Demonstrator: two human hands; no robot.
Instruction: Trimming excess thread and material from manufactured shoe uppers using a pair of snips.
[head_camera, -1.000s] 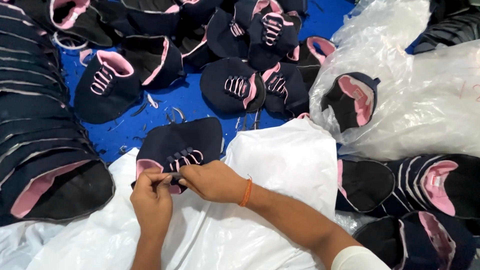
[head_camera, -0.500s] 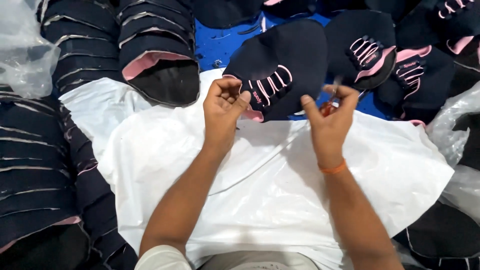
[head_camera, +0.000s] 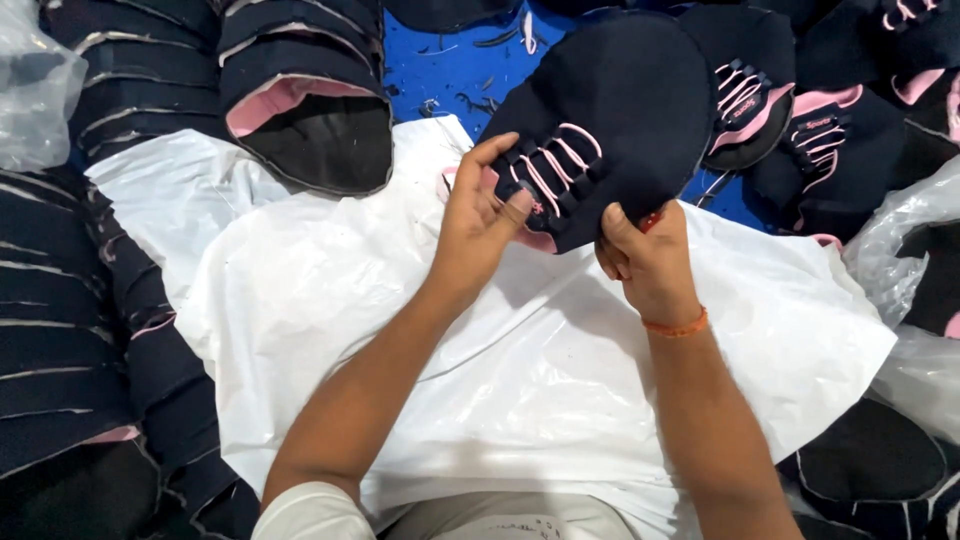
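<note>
I hold a dark navy shoe upper (head_camera: 625, 110) with pink lacing loops and pink lining above a white plastic sheet (head_camera: 520, 350) on my lap. My left hand (head_camera: 480, 225) grips its near left edge, fingers curled over the pink loops. My right hand (head_camera: 645, 260), with an orange band at the wrist, pinches the lower right edge; something small and red shows between its fingers.
Stacks of navy uppers (head_camera: 150, 60) stand at the back left and down the left side (head_camera: 60, 330). More loose uppers (head_camera: 800, 110) lie on the blue surface (head_camera: 450, 70) at the back right. Clear plastic bags sit at the far left (head_camera: 35, 90) and right (head_camera: 905, 260).
The view turned from the pile to my lap. My hands, apart half a second ago, have closed in on the upper's near edge, and the upper lies lifted toward me.
</note>
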